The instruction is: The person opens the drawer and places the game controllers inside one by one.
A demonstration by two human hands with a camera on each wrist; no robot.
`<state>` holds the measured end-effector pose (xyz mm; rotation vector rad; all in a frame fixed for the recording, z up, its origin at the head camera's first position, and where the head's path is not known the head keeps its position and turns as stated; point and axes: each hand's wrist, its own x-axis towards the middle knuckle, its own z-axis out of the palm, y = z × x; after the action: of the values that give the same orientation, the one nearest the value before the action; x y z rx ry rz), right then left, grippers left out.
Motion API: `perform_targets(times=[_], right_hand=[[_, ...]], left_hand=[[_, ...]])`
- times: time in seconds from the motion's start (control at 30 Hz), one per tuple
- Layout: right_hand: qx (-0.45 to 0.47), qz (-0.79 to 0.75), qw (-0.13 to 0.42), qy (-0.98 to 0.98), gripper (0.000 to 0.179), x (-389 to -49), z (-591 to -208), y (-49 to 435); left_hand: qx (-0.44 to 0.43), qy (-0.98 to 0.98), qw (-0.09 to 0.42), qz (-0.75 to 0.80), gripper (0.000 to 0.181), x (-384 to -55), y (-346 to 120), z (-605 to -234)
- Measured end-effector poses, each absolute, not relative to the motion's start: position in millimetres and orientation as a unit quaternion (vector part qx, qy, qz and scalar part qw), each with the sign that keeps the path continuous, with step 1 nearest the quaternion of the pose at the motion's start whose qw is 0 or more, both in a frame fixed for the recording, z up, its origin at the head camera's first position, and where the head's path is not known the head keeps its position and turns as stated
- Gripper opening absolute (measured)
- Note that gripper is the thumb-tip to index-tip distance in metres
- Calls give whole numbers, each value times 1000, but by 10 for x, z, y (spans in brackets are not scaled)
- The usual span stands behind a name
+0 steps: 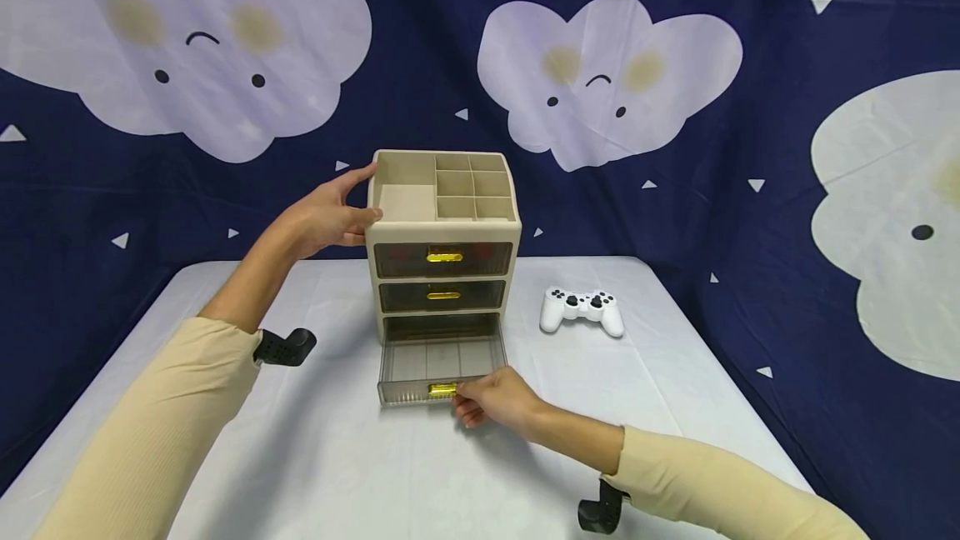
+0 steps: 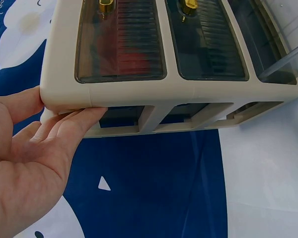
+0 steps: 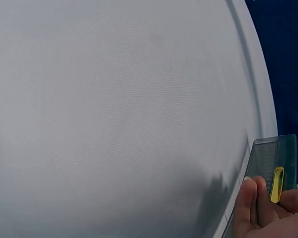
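A cream desktop organizer (image 1: 446, 227) with smoky clear drawers stands upright on the table, open compartments on its top. My left hand (image 1: 326, 211) holds its upper left side; in the left wrist view the thumb lies at the corner and the fingers reach along the side frame (image 2: 154, 121). The bottom drawer (image 1: 442, 357) is pulled out toward me, with nothing seen inside. My right hand (image 1: 498, 400) pinches the right end of its gold handle (image 1: 442, 389). The top drawer (image 1: 444, 258) and middle drawer (image 1: 442, 297) are closed; something red shows through the top one.
A white game controller (image 1: 582, 312) lies on the table right of the organizer. White cloth covers the table (image 1: 360, 473). Behind it hangs a dark blue curtain (image 1: 420, 90) printed with clouds.
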<state>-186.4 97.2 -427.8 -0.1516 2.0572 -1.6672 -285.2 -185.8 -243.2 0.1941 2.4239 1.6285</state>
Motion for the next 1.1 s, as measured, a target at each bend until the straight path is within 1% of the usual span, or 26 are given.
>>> perform_targets(times=[0.27,0.5,0.63,0.77,0.97,1.1], right_hand=[[-70,-600,245,758,32,-1845,-4246,985],[-125,-512,313,790,34,-1966,-4019,1111],[-153,-486,325,796,32,-2127,-3798,1245],[-165,-483,294,808,29,-2351,-3604,1419],[-124,-463,195,856,29,-2694,-3387,1753],[-92,-442,135,882,35,-2887,-3310,1986]], left_hand=[[66,823,108,554,84,-2853,-1862,-2428],[68,820,111,557,85,-2857,-1861,-2431],[70,820,113,557,85,-2864,-1870,-2435],[69,820,112,557,85,-2864,-1876,-2438],[65,820,110,557,84,-2861,-1868,-2438],[66,823,106,555,84,-2854,-1866,-2438]])
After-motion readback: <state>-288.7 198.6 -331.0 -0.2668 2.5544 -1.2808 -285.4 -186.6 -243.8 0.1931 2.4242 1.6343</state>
